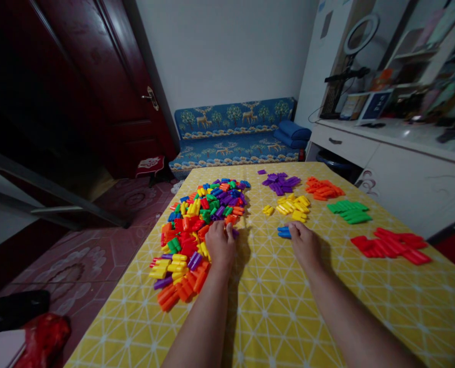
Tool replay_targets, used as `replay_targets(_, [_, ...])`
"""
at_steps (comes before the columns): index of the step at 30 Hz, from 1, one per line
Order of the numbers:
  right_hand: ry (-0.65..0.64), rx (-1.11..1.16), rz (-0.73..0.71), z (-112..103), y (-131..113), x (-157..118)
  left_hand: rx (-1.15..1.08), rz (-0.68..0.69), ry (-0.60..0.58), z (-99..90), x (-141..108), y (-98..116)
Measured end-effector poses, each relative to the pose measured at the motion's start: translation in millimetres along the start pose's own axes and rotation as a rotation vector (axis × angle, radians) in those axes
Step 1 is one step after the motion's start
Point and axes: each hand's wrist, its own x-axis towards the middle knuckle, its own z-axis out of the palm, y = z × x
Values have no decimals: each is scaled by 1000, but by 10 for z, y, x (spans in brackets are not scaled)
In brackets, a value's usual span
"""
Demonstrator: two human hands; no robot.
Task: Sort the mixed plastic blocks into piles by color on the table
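A large heap of mixed-colour plastic pieces (pixel 187 225) covers the left part of the table. At its right edge my left hand (pixel 220 243) has its fingers curled down, with a bit of purple showing beside the fingertips; whether it grips that piece cannot be made out. My right hand (pixel 304 243) pinches a blue piece (pixel 284 232) low over the tablecloth. Single-colour groups lie farther right: purple (pixel 280 183), yellow (pixel 294 205), orange (pixel 324 188), green (pixel 350 211) and red (pixel 390 245).
The table (pixel 273 317) has a yellow patterned cloth. Behind it stands a blue sofa (pixel 235 145), with a small stool (pixel 150 166) to its left. A white cabinet (pixel 422 174) holding a ring light (pixel 361 35) stands at the right.
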Motion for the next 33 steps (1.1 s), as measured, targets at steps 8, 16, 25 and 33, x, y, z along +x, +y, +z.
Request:
replay_targets(8, [6, -204, -260, -52, -129, -28, 212, 35, -142, -12, -12, 42])
replay_targets(16, [-130, -226, -322, 46, -119, -64, 76, 206, -253, 1, -20, 40])
replay_targets(25, [-210, -50, -537, 54, -435, -146, -190, 399, -433, 10, -20, 37])
replay_targets(33, [-241, 45, -411, 189, -516, -252, -177, 407, -456, 5, -27, 55])
